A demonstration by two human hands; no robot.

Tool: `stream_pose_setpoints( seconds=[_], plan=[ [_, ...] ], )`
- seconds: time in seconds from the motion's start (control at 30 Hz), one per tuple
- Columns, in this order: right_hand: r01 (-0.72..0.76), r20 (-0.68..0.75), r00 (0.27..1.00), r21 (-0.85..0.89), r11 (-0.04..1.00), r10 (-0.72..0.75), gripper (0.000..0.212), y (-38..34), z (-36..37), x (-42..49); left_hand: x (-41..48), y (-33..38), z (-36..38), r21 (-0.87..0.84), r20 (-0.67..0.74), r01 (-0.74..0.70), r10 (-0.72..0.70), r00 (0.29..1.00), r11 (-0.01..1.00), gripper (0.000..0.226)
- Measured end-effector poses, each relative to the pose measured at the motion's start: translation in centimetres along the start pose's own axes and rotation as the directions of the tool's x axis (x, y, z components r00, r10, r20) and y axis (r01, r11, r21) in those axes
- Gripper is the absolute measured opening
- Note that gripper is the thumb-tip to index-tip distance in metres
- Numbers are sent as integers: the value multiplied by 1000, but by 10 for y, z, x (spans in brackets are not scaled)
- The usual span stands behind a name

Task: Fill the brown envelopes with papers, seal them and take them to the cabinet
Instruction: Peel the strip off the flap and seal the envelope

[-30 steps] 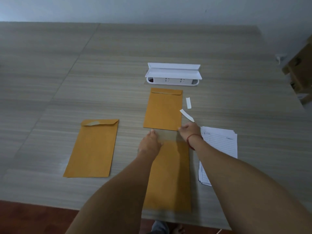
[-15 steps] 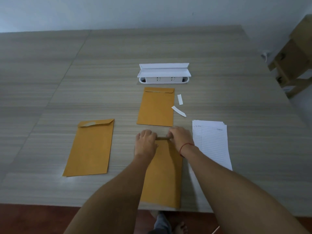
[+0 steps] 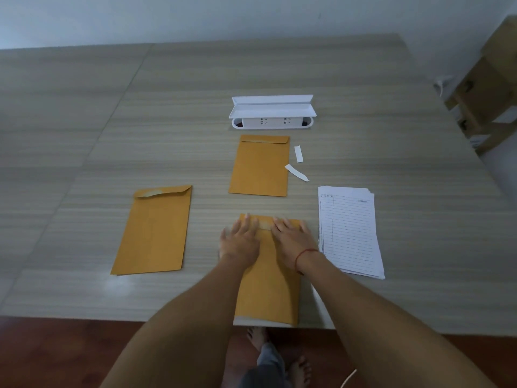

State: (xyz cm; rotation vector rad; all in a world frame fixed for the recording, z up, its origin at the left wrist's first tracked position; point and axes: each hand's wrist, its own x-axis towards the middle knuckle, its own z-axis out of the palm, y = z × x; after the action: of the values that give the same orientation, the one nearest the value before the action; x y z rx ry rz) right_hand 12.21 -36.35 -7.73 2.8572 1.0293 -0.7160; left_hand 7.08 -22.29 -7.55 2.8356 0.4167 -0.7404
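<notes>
A spare envelope (image 3: 152,231) is seen well left of the hands. The near envelope (image 3: 268,289) is pressed flat at the flap by the left hand (image 3: 240,243) and right hand (image 3: 291,243), fingers straight: sealing is judged under way. Papers (image 3: 349,231) just right are needed next.

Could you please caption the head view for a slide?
Left hand and right hand press flat the flap of the nearest brown envelope.
</notes>
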Motion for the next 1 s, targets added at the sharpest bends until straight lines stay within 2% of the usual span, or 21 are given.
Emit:
stream_pose_setpoints(
  seconds=[0.13, 0.3, 0.4, 0.5, 0.6, 0.7, 0.77, 0.87, 0.93, 1.0],
  plan=[
    [-55, -1, 998, -67, 996, 55, 61, 21, 3, -10, -9, -27, 0, 30, 14, 53, -53, 998, 998, 59],
    [-179, 16, 983, -112, 977, 182, 61, 21, 5, -16, -10, -21, -9, 15, 88, 105, -106, 990, 994, 61],
    [-299, -29, 954, -19, 954, 299, 54, 12, -2, -18, -7, -14, -12, -77, 128, 169, -158, 979, 983, 69],
    [-356, -94, 922, 173, 918, 375, 35, 4, -9, -21, -13, -5, -16, -204, 39, 216, -212, 976, 955, 66],
    [-457, 51, 869, 462, 760, 491, 37, -4, -15, -17, -23, 4, -19, -234, -15, 267, -278, 960, 935, 66],
    [-531, 155, 795, 645, 550, 586, 41, -8, -18, -15, -25, 8, -15, -322, 48, 369, -374, 926, 872, 91],
    [-557, 177, 749, 690, 462, 639, 39, -8, -16, -15, -26, 8, -8, -402, 93, 435, -437, 895, 805, 107],
    [-605, 241, 704, 697, 386, 668, 42, -7, -14, -16, -27, 6, -2, -500, 143, 509, -513, 846, 701, 120],
    [-627, 295, 699, 691, 360, 651, 41, -7, -16, -13, -25, 3, -3, -515, 147, 514, -520, 841, 686, 115],
    [-622, 326, 713, 703, 345, 621, 38, -8, -20, -11, -24, -2, -5, -565, 156, 497, -506, 848, 659, 99]
  ],
)
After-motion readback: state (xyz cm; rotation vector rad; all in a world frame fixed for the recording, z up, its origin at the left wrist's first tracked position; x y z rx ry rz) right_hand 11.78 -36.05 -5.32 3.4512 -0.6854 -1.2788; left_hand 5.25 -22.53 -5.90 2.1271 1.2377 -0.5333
